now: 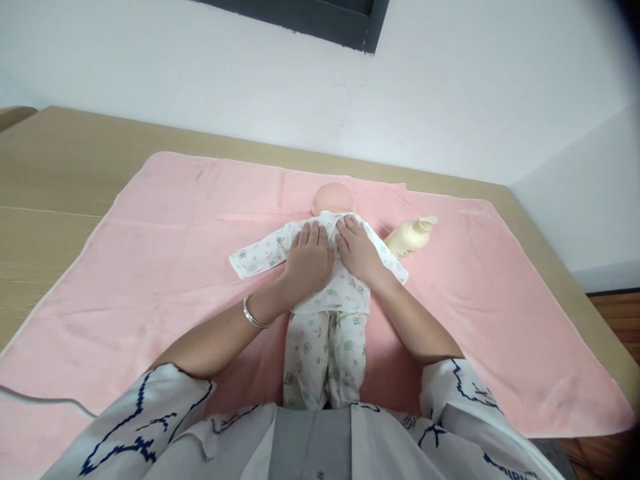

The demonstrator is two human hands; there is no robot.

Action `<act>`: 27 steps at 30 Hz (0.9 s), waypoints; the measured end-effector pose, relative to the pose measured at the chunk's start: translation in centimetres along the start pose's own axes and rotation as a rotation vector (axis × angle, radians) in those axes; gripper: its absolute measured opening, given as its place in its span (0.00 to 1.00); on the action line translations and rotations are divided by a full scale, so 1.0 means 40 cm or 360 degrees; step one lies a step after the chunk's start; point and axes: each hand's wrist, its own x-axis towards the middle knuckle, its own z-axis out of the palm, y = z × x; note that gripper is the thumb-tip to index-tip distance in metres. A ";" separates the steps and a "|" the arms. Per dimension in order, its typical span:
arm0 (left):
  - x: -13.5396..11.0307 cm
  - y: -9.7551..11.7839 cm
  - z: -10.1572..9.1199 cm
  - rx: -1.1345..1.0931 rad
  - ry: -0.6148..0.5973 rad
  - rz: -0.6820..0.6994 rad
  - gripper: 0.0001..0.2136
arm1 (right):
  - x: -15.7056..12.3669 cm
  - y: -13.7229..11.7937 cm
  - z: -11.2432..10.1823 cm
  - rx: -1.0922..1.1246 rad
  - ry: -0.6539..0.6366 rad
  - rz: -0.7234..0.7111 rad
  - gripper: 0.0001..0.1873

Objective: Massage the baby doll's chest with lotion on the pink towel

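A baby doll lies on a pink mat, its bald head (333, 198) toward the wall. It wears a white printed top (345, 293) with long sleeves spread to the sides, and matching trousers (306, 353). My left hand (311, 257) rests flat on the upper left of the top, fingers stretched toward the head. Beside it, my right hand (359, 250) lies flat on the upper right of the top. Neither hand grips anything. The doll's face does not show. A cream pump bottle (409, 237) lies on its side by the right sleeve.
The pink mat (165, 267) covers much of a wooden table (45, 173). A white wall (250, 93) with a dark frame (330, 23) rises behind. At the lower left, a grey cable (45, 399) crosses the mat.
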 end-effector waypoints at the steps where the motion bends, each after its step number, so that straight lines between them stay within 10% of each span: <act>1: 0.007 -0.008 0.001 -0.0011 -0.0016 0.0011 0.27 | -0.006 -0.008 0.004 -0.0035 0.0009 0.0005 0.27; 7: 0.070 -0.086 0.011 -0.0118 -0.0101 0.0067 0.27 | -0.092 -0.095 0.020 -0.0290 0.0047 -0.0048 0.28; 15: 0.005 0.006 -0.002 -0.0020 -0.0039 -0.0043 0.27 | -0.002 -0.004 0.000 -0.0072 0.0022 0.0033 0.29; 20: 0.040 -0.036 0.002 -0.0175 -0.0107 -0.0024 0.25 | -0.033 -0.041 0.015 -0.0141 0.0042 0.0024 0.29; 27: 0.035 -0.056 0.054 -0.0339 0.0239 -0.0051 0.23 | -0.033 -0.035 0.009 -0.0098 0.0027 -0.0003 0.28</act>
